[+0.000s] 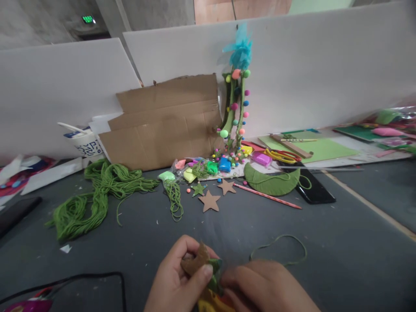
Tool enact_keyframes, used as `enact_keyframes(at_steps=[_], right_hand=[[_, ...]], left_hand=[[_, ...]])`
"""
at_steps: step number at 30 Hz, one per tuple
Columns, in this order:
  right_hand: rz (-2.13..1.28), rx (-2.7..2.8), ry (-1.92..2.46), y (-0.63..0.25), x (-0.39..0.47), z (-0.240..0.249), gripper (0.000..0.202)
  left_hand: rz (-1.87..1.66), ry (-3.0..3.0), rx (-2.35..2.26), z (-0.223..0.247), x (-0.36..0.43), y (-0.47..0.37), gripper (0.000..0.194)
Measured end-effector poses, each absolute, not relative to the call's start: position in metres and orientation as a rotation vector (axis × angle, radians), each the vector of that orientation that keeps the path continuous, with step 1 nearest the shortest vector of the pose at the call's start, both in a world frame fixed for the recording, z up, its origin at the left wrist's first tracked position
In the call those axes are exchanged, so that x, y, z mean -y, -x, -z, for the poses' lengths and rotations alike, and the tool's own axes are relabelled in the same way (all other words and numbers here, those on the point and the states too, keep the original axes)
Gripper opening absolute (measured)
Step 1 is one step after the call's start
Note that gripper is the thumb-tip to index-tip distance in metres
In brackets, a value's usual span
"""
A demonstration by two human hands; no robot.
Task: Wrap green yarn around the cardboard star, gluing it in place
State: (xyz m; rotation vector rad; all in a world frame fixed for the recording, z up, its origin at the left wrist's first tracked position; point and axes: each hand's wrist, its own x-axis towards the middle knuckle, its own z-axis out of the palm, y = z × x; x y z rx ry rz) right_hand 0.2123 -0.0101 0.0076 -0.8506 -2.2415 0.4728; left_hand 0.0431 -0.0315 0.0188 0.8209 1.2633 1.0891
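Observation:
My left hand (183, 277) pinches a small brown cardboard star (196, 260), partly wrapped in green, between thumb and fingers. My right hand (263, 284) is close beside it, blurred, its fingers curled together at the green-wrapped side. A strand of green yarn (300, 245) loops out on the table behind my right hand; its hold on the strand is partly hidden. Under both hands shows a yellow object (214, 301), mostly covered. Farther off lie two bare cardboard stars (209, 202) and a small green-wrapped star (198, 189) with tiny beads at its points.
Green yarn skeins (97, 195) lie left, a green crescent (273, 182), red-striped pencil (266, 196) and black phone (315, 186) right. Behind stand cardboard sheets (162, 134) and a pom-pom-decorated green piece (232, 108). A black cable (121, 277) bends at lower left.

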Motion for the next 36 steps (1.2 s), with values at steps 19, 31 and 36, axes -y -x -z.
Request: enact_keyframes(at_steps=[19,31,36], right_hand=[[-0.414,2.431,0.768,-0.224,0.007,-0.011,0.042],[-0.345,2.456,0.712,-0.224,0.006,-0.011,0.043],[-0.39,2.397,0.733,-0.224,0.005,-0.014,0.04]], left_hand=[[-1.068,-0.902,-1.285,-0.019,0.035,-0.045,0.02],[-1.018,-0.706,-1.172,-0.02,0.029,-0.04,0.026],[-0.937,-0.958,-1.287,-0.022,0.034,-0.044,0.019]])
